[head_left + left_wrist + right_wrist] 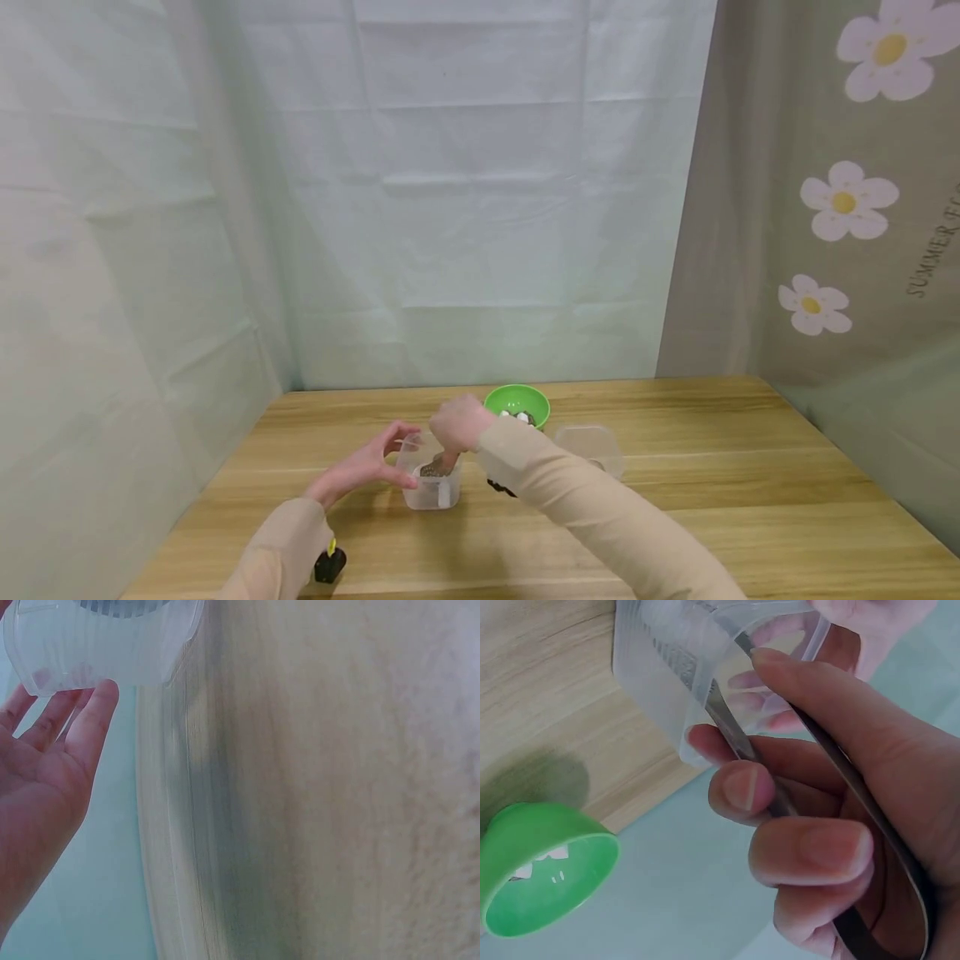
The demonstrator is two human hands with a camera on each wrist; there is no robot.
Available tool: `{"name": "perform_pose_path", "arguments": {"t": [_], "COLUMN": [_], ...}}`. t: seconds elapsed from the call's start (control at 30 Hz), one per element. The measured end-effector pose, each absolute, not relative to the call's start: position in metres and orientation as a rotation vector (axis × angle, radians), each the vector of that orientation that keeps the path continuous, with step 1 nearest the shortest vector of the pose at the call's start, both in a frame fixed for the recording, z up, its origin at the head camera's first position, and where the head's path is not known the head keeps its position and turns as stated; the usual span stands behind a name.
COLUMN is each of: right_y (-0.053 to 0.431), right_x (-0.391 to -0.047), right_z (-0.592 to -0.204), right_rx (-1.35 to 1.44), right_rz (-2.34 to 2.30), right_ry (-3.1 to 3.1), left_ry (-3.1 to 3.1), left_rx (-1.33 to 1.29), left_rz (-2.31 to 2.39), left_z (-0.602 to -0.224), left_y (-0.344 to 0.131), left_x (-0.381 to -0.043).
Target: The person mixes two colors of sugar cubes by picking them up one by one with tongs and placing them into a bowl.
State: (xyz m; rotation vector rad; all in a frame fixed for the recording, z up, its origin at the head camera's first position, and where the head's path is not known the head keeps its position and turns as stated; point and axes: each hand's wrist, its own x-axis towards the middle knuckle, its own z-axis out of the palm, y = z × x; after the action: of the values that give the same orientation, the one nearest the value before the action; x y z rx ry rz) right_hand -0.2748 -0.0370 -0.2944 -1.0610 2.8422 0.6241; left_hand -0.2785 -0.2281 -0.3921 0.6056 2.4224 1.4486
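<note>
My right hand (459,421) holds a pair of metal tongs (730,726), thumb on one arm and fingers curled over the other. The tongs' slotted ends reach down inside a clear plastic container (427,500), overlapping something white at its bottom; I cannot tell if they grip it. On the container's left side, my left hand (363,468) steadies it, thumb at the near side and fingers around the far side. Those fingertips (105,694) press against the container's wall in the left wrist view.
A green bowl (517,395) with white pieces (522,417) and something dark in it stands behind my right wrist. A translucent lid (600,437) lies on the wooden table (720,483), right of the bowl and partly behind my sleeve. Light curtains (480,208) hang around the table.
</note>
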Motion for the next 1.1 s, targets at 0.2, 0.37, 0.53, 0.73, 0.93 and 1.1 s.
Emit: {"name": "perform_pose_path", "arguments": {"t": [0.2,0.37,0.53,0.73,0.93,1.1], "right_y": [-0.033,-0.026,-0.017,0.001,0.022,0.034], "right_x": [-0.279,-0.284,-0.291,-0.299,-0.305,-0.307], "right_z": [-0.296,-0.297,-0.299,-0.303,-0.31,-0.313], "right_rx": [-1.132,-1.187,-1.22,-1.271,-1.338,-1.403], "right_rz": [0.6,0.546,0.405,0.204,-0.029,-0.17], "right_ry": [2.844,2.865,2.887,2.877,2.838,2.794], "left_ry": [2.414,2.416,2.425,2.433,2.429,2.435], "left_rx": [0.623,0.621,0.617,0.63,0.631,0.628], "left_rz": [1.458,1.449,1.443,1.457,1.469,1.464], "left_z": [-0.391,-0.39,-0.391,-0.392,-0.393,-0.394], "left_y": [-0.228,-0.228,-0.228,-0.228,-0.227,-0.227], "left_x": [-0.277,-0.278,-0.278,-0.277,-0.277,-0.279]}}
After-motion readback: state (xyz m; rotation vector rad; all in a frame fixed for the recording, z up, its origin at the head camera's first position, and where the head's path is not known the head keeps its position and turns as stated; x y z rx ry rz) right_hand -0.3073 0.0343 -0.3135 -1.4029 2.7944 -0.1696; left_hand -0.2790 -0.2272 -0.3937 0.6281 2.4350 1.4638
